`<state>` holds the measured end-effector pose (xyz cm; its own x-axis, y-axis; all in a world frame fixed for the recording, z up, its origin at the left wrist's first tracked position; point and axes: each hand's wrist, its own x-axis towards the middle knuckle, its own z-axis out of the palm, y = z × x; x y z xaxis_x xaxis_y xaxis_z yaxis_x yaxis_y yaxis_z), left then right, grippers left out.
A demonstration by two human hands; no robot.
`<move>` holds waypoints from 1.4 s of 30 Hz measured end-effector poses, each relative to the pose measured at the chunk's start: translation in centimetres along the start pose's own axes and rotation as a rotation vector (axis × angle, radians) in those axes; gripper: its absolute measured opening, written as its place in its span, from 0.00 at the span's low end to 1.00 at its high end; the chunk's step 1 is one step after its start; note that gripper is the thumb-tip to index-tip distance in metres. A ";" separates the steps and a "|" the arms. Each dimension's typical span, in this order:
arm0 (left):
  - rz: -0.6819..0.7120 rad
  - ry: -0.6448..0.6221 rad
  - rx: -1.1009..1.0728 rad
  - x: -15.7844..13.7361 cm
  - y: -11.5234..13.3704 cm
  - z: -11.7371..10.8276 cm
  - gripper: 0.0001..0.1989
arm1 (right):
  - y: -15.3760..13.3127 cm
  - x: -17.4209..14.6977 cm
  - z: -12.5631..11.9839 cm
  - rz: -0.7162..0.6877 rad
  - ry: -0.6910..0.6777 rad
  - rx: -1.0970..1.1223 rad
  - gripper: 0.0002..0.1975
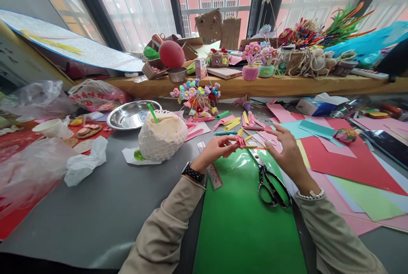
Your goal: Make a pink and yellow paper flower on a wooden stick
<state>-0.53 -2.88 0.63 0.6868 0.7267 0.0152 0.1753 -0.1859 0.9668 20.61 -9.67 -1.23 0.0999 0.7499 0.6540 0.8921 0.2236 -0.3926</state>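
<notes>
My left hand point(220, 151) reaches over the top of the green sheet point(245, 223), its fingers closed on a small folded pink paper flower point(239, 141). Facing it from the right is my right hand point(287, 155), with thumb and fingers spread apart. A thin stick point(255, 139) runs between the flower and the right thumb; whether the thumb touches it I cannot tell. Large black-handled scissors point(267, 180) lie on the green sheet just below the right hand. A ruler point(214, 176) rests under my left wrist. Yellow paper strips point(232, 123) lie beyond the hands.
To the left stand a foam-netted coconut point(163, 138) with a green straw and a metal plate point(127, 114). Coloured paper sheets point(350, 159) overlap on the right. Behind are a pot of small craft flowers point(199, 100) and a crowded wooden ledge point(143, 88).
</notes>
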 end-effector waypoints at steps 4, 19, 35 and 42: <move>-0.024 0.147 0.174 0.2 -0.7 -0.8 0.17 | 3.1 -0.6 -0.1 0.175 -0.269 -0.147 0.11; 0.232 0.177 0.359 0.2 -0.9 0.3 0.09 | 3.9 -1.1 0.1 0.269 -0.381 -0.251 0.05; 0.198 0.311 -0.325 -1.2 0.3 0.3 0.22 | -0.9 0.6 -1.9 0.079 -0.528 0.431 0.09; 0.036 0.133 -0.329 -1.9 1.3 1.0 0.13 | -1.9 0.6 -2.3 0.078 -0.554 0.418 0.10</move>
<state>-0.93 -5.16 1.63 0.5869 0.8073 0.0625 -0.0986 -0.0054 0.9951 19.92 -11.09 1.35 -0.1820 0.9558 0.2310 0.6360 0.2936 -0.7136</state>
